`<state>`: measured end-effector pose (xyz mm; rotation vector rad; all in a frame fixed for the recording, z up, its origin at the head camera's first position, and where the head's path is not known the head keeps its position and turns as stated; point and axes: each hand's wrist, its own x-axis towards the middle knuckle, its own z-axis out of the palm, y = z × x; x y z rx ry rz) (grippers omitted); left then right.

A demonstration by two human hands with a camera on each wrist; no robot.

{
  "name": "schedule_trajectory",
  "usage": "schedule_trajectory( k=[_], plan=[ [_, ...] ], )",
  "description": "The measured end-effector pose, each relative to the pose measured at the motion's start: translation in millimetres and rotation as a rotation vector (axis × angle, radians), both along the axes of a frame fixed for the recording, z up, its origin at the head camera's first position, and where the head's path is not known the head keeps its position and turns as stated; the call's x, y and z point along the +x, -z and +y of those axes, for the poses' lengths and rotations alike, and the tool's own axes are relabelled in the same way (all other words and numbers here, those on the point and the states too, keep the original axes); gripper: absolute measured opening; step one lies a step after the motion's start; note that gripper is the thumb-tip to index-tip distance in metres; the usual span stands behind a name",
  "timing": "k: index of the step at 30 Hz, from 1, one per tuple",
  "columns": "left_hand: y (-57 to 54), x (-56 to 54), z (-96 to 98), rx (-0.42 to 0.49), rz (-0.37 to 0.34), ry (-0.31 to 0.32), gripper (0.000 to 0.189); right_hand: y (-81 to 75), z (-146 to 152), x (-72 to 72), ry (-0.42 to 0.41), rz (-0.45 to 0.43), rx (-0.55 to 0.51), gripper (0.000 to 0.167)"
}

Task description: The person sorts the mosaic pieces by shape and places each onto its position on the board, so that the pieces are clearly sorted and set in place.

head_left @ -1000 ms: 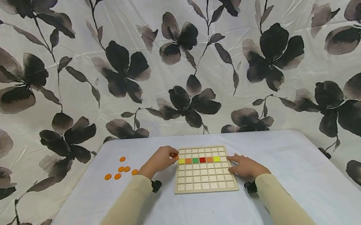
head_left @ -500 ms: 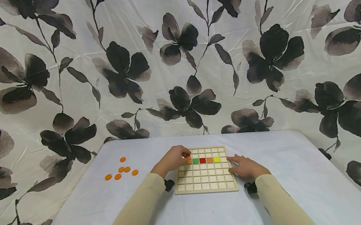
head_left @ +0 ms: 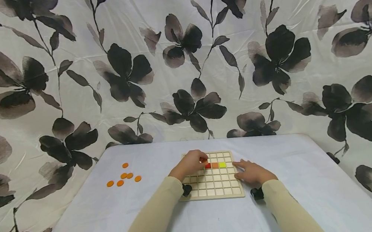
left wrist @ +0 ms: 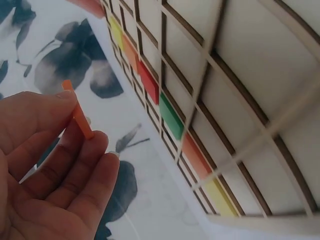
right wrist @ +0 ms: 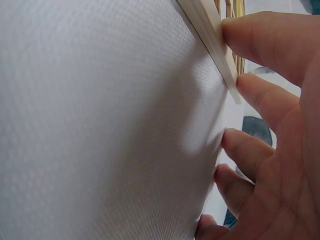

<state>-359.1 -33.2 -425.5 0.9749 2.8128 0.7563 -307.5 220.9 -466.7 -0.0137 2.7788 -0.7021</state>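
Between thumb and fingertips my left hand (head_left: 192, 163) pinches a thin orange disc (left wrist: 79, 112), seen nearly edge-on in the left wrist view. In the head view this hand covers the left part of a wooden grid board (head_left: 225, 192). One row of the board carries square tiles: yellow (left wrist: 221, 199), orange (left wrist: 196, 155), green (left wrist: 170, 116), red (left wrist: 148, 82), then orange and yellow again. My right hand (head_left: 253, 172) rests at the board's right side, fingers spread, thumb and forefinger touching its edge (right wrist: 217, 47).
Several loose orange discs (head_left: 138, 178) lie on the white-covered table (head_left: 213, 225), left of the board. A curtain (head_left: 159, 115) with dark flowers hangs behind the table's far edge.
My left hand has moved right with the orange disc, from the board's left edge to over the row near the red tile. My right hand stays at the board's edge.
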Motion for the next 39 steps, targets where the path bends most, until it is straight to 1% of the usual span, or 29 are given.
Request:
schedule_trajectory(
  k=[5, 8, 11, 16, 20, 23, 27, 32, 35, 39],
  plan=[
    [1.7, -0.6, 13.2, -0.018, -0.01, 0.002, 0.026, -2.1, 0, 0.9, -0.003, -0.001, -0.004, 0.058],
    [3.8, -0.3, 21.0, -0.008, -0.049, -0.017, 0.027, -2.9, 1, 1.9, -0.005, -0.003, -0.001, 0.058],
    [6.7, -1.0, 28.8, 0.001, -0.06, -0.035, 0.027, -4.2, 1, 2.7, -0.009, 0.002, 0.0, 0.057],
    [10.1, -1.0, 39.8, -0.038, -0.043, -0.045, 0.029, -2.9, 1, 1.9, -0.007, 0.008, -0.009, 0.057],
    [11.7, -1.0, 48.0, -0.049, -0.062, -0.058, 0.03, 0.6, 2, -0.1, -0.001, 0.006, -0.008, 0.058],
    [12.5, -1.6, 54.6, -0.059, -0.056, -0.058, 0.029, 1.8, 3, -1.8, 0.0, 0.004, -0.006, 0.059],
    [12.8, -2.2, 63.2, -0.081, -0.039, -0.057, 0.029, 0.8, 3, -2.1, -0.006, 0.005, 0.002, 0.061],
    [12.3, -2.2, 73.1, -0.096, -0.033, -0.064, 0.029, -2.6, 4, -1.4, -0.017, 0.007, 0.009, 0.062],
    [13.7, -2.1, 77.8, -0.1, -0.042, -0.059, 0.029, -3.1, 4, -1.1, -0.025, 0.005, 0.014, 0.062],
    [17.0, -2.6, 82.8, -0.111, -0.033, -0.05, 0.028, -1.9, 5, -0.6, -0.043, 0.012, 0.016, 0.062]
  ],
)
